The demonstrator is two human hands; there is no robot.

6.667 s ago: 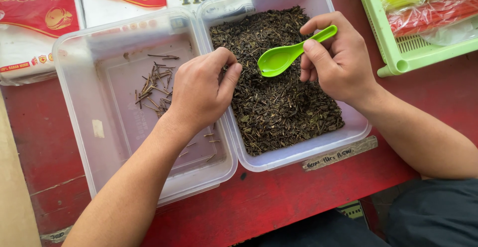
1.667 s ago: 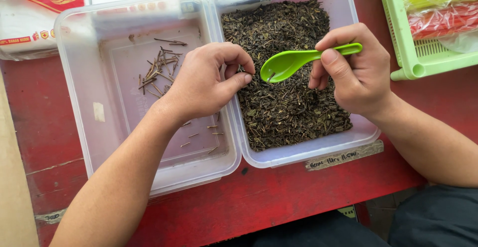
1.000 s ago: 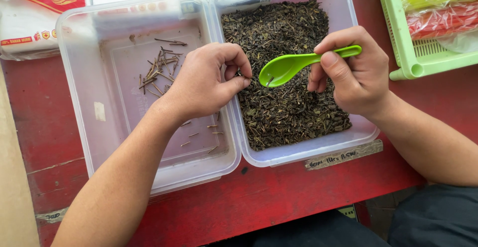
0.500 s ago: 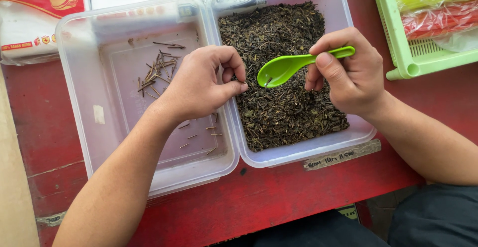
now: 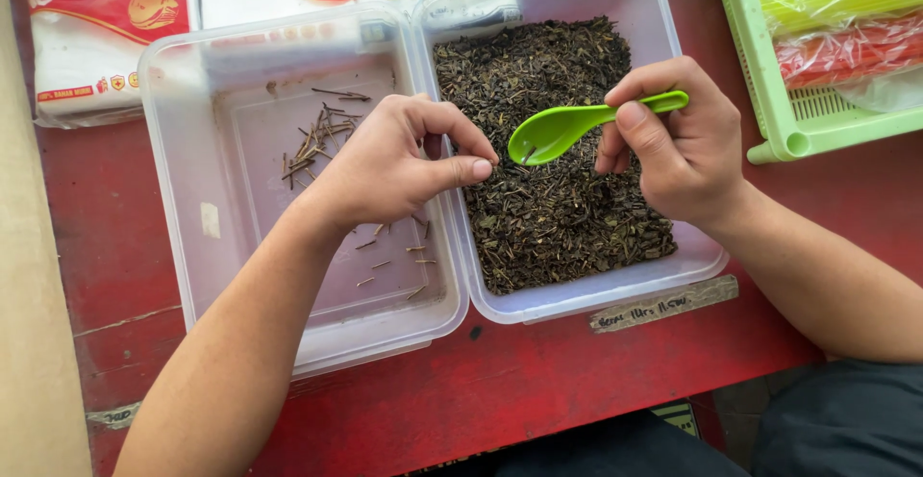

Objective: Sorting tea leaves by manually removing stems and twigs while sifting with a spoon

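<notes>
- The left hand [image 5: 389, 164] pinches thumb and finger together at the dark dried leaves [image 5: 553, 198] in the right clear plastic tub [image 5: 673, 102]; whether they hold a stalk, I cannot tell.
- The right hand [image 5: 678, 145] grips the bright green plastic spoon [image 5: 567, 129]. Keep it flat, just above the leaves.
- Pick only stiff brown twigs [image 5: 312, 140] for the left clear tub [image 5: 173, 150].

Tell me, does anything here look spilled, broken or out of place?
Nothing stands out. The dark leaves stay inside the right tub, and the loose twigs all lie inside the left tub. The right hand holds the green spoon level. One dark speck lies on the red table.
</notes>
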